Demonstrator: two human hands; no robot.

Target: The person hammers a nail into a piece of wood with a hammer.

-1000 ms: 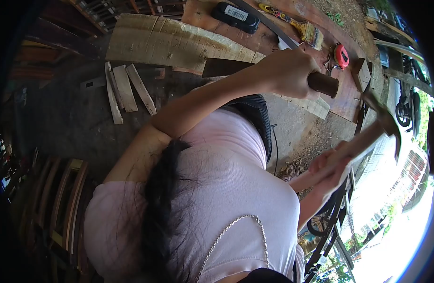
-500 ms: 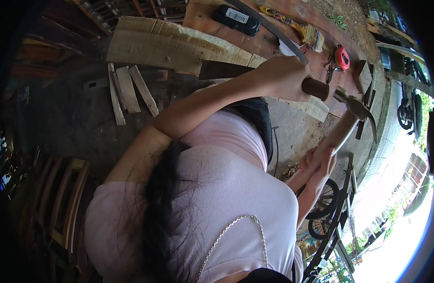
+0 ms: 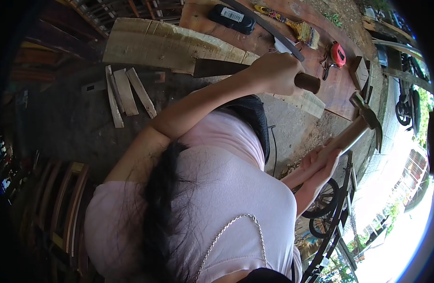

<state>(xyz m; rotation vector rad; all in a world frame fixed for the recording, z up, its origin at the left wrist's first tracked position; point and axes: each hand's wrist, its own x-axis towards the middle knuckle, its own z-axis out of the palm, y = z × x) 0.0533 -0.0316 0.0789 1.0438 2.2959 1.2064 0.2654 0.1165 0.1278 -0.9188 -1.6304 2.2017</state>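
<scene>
My left hand [image 3: 273,73] is closed around a tool with a dark brown handle [image 3: 309,83]; a dark flat part [image 3: 217,68] sticks out past the hand over a pale plank [image 3: 165,45]. My right hand [image 3: 320,162] grips the wooden shaft of a claw hammer, whose metal head [image 3: 370,118] hangs a short way right of and below the brown handle's end, not touching it. Both are above a reddish workbench top [image 3: 342,94].
On the bench lie a red tape measure [image 3: 338,53], a brush [image 3: 299,29] and a black labelled box [image 3: 230,17]. Several short wood strips [image 3: 127,92] lie on the ground at left. Bicycle wheels [image 3: 320,210] and a metal frame stand at lower right.
The hammer swung from a raised position down to the end of the brown handle, then drew back to the right. My left hand kept its grip and shifted slightly left.
</scene>
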